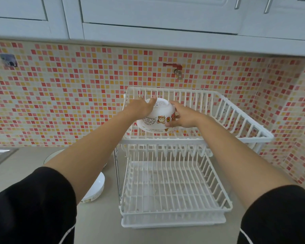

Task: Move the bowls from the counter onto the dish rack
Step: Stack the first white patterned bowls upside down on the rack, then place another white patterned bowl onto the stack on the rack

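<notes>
White bowl [158,112]: inverted, tilted, base away, rim toward me; glossy, cartoon-printed.
Place: centre frame, inside wire dish rack's [165,141] top tier.
Fingers: left hand [139,108] and right hand [183,116] curl round its sides.

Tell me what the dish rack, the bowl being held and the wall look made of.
The dish rack: thin wire with a smooth white coating, likely plastic-coated metal, judging by its slim even bars. The bowl: glossy white with printed cartoon figures; ceramic or melamine, hard to tell. The wall: small glazed-looking mosaic tiles in red, orange and cream, with grout lines.
</notes>
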Available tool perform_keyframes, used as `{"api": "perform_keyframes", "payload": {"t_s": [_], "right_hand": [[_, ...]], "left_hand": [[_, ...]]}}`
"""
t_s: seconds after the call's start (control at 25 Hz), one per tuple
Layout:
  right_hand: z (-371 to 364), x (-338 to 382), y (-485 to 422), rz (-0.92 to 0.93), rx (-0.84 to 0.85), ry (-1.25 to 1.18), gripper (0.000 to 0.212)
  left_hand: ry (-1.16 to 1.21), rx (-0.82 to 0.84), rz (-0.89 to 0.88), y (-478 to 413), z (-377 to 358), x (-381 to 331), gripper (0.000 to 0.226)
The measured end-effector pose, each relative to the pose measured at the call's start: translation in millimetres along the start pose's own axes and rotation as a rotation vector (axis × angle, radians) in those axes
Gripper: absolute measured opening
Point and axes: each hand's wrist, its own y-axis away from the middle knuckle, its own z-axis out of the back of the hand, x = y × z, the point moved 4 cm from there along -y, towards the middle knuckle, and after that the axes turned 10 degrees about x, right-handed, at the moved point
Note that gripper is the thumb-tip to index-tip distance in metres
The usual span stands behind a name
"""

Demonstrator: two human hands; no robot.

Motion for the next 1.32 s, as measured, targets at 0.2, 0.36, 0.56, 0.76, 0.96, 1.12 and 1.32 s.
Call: {"api": "perform_keyframes", "payload": {"t_s": [0.2,0.36,0.56,0.76,0.96,1.12,1.32], "right_hand": [[3,10,8,-0.01,-0.054,0.039,0.107],[6,50,15,0.108,-0.25,0.095,0.084],[-24,135,-6,0.262,-0.276,0.108,0.065],[-81,207,-52,0.215,-0.16,0.213,0.062],[-180,210,-94,0.016,-0.074,0.109,0.056],[-273,143,-98,-0.253,-0.041,-0.153,0.05],[-361,74,-98,-0.526,0.028,-0.332,0.058]], "left_hand": [[-0.006,-0.156,-0.103,9,10,-4,0.075],[0.135,-0.259,-0.206,18,45,6,0.053],[0.207,-0.416,-0.115,42,95,71,0.041],[0.161,-0.428,0.059,67,116,154,0.037],[0.237,-0.29,0.235,78,75,232,0.035],[0.165,-0.108,0.329,80,-2,297,0.042],[0.14,0.076,0.467,78,-90,358,0.039]]}}
